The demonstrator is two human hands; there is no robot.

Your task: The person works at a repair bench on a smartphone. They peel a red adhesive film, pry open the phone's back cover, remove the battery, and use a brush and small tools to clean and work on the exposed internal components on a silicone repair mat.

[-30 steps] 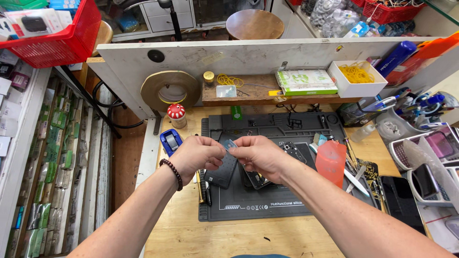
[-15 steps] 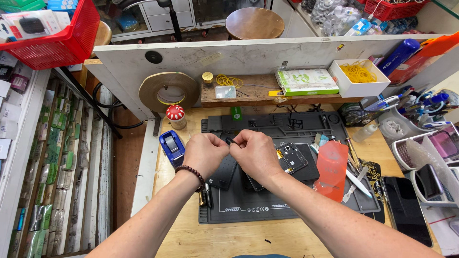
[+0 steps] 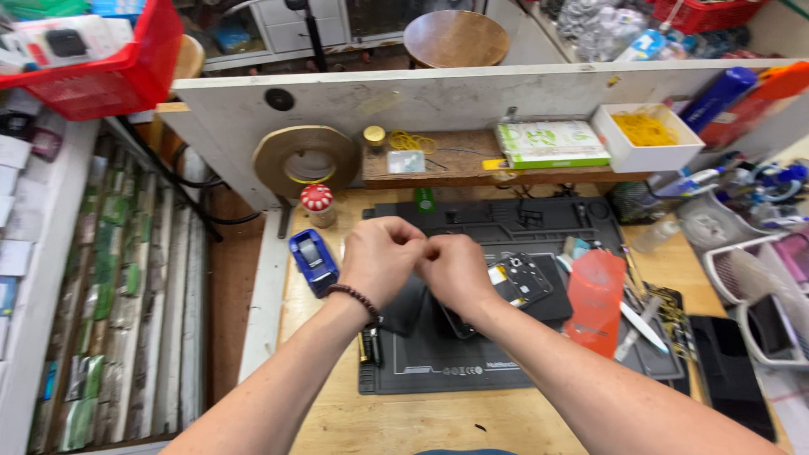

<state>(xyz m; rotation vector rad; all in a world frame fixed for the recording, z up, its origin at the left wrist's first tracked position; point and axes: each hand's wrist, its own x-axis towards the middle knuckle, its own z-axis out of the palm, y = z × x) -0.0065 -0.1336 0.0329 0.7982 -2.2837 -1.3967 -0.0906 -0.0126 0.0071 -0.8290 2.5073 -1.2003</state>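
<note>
Head view: two bare hands meet above a dark rubbery work mat [image 3: 472, 371] on a pale wooden counter [image 3: 329, 421]. The left hand [image 3: 381, 257], a dark beaded bracelet [image 3: 354, 299] at its wrist, and the right hand [image 3: 455, 268] are curled, fingertips pressed together; whatever they pinch between them is too small to make out. Just beneath the right hand, on the mat, lies an opened phone [image 3: 522, 282], its dark rectangular frame and inner parts exposed. A flat translucent red sheet [image 3: 595, 299] lies beside it to the right, near slim metal tools [image 3: 645, 324]. Left of the left hand, a glossy blue tape dispenser [image 3: 313, 259] sits on the counter, a small red-and-white mushroom-shaped piece [image 3: 318, 200] behind it. A broad tan tape roll [image 3: 305, 160] leans against the white backboard [image 3: 472, 93]. On the low wooden shelf [image 3: 455, 168] sit yellow rubber bands [image 3: 409, 141] and a white square box [image 3: 647, 139] holding more.
</note>
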